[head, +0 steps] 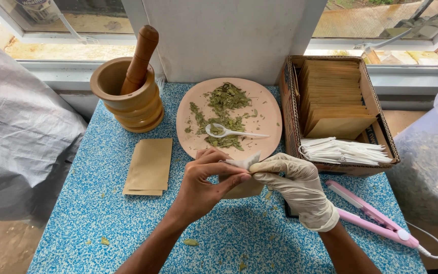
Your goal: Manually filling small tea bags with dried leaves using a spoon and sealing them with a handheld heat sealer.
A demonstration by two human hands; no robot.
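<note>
Both hands, left (206, 177) & gloved right (292, 177), pinch white sachet (242, 162) open; next needs spoon (229, 133) w/ leaves (224, 101).

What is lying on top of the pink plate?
On the pink plate lie loose dried green leaves and a white plastic spoon with some leaf in its bowl. The plate's near edge is hidden behind the hands and the small white bag they hold.

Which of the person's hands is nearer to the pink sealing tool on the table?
Right. The gloved right hand sits just left of the pink sealing tool, apart from it. The bare left hand lies farther left, both pinching a small white bag.
</note>
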